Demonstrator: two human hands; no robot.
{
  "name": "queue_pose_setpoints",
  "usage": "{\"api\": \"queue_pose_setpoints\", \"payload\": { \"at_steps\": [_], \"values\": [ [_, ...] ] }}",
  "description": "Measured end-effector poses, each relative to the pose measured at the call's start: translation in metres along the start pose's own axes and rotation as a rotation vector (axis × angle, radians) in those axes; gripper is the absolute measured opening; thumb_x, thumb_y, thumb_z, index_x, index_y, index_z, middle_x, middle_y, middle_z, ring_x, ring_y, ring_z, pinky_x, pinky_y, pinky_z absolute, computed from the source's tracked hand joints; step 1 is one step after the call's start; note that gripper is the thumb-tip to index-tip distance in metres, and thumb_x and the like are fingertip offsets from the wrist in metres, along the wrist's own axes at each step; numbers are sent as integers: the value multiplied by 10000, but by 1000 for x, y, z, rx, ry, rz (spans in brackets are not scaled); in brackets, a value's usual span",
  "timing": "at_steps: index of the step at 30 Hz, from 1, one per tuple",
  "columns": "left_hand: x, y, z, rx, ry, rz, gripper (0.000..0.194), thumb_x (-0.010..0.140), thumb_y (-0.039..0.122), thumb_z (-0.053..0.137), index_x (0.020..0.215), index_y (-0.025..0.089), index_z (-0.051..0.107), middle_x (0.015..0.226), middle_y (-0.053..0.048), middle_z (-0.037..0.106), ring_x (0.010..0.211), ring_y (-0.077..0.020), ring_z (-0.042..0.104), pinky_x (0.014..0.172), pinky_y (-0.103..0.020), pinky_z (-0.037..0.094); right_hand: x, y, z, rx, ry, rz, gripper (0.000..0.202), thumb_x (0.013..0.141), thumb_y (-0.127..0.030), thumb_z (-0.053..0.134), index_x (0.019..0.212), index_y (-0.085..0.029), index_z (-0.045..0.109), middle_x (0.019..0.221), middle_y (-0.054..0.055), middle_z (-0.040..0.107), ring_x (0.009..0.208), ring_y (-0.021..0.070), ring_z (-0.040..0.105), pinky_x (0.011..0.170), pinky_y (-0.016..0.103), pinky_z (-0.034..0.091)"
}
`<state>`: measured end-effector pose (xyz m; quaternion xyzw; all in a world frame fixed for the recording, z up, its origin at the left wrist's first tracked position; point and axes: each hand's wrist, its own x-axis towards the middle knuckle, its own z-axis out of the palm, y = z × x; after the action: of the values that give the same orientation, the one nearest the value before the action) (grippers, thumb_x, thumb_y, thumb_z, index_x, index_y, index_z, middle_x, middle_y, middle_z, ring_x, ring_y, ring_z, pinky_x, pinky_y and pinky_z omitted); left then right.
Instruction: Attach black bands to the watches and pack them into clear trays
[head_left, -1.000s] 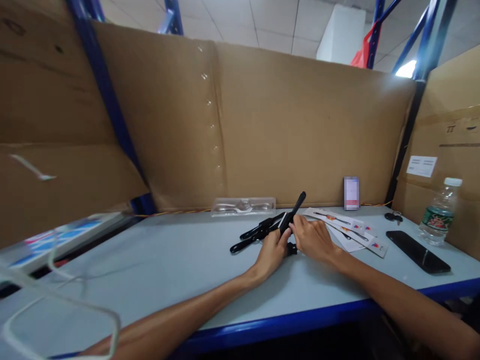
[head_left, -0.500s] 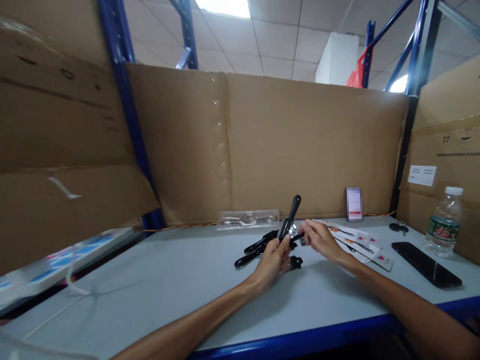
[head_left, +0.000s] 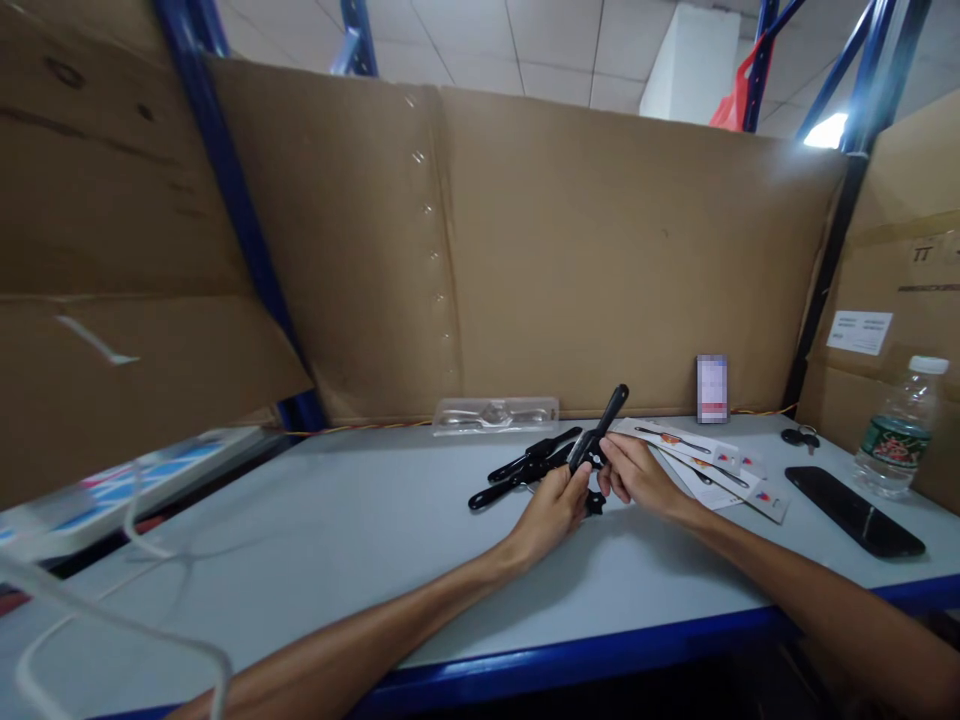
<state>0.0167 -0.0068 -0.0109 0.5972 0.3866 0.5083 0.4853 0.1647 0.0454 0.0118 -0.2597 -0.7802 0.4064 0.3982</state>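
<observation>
The black-handled tool [head_left: 613, 406] is up between the two hands, its handle tilted away from them. The left hand [head_left: 551, 510] is clamped on its lower part, thumb along the near side; the right hand [head_left: 636, 475] has its fingertips bunched close against the same spot — I cannot tell whether they grip it or a small part beside it.

Beyond both hands stands a wide cardboard panel [head_left: 600, 260]. Beneath them spreads the pale tabletop [head_left: 360, 560], edged in blue on the side nearer the forearms. Well out on the left hand's side rises a blue post [head_left: 225, 190], and lower on that side lies a white-and-blue strip [head_left: 180, 465], with a white cable [head_left: 142, 620] looping past the left forearm.

Other black tools [head_left: 499, 493] lie piled just beyond the left hand. A few printed white cards [head_left: 754, 492] fan out just past the right hand; farther out on that side are a dark phone [head_left: 855, 510] lying flat and a clear bottle [head_left: 896, 440]. A clear plastic tray [head_left: 495, 415] sits past the pile, at the panel's foot. A small upright screen [head_left: 712, 388] stands beyond the cards — and some keys [head_left: 800, 438] lie out past them.
</observation>
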Motion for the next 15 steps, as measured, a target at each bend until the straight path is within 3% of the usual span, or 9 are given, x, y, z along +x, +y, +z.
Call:
{"api": "queue_pose_setpoints", "payload": {
  "at_steps": [8, 15],
  "values": [
    [-2, -1, 2, 131, 57, 95, 515, 850, 676, 486, 718, 179, 515, 509, 87, 287, 425, -60, 234, 397, -205, 185, -5, -1, 12, -74, 158, -54, 455, 965, -593, 331, 740, -215, 446, 454, -46, 494, 350, 87, 403, 389, 201, 288],
    [-1, -1, 2, 156, 55, 99, 510, 857, 667, 474, 711, 180, 513, 512, 81, 292, 427, -64, 253, 398, -204, 199, -4, 1, 14, -73, 196, -62, 478, 955, -614, 354, 692, -221, 423, 440, -48, 469, 385, 96, 420, 428, 212, 317]
  ]
}}
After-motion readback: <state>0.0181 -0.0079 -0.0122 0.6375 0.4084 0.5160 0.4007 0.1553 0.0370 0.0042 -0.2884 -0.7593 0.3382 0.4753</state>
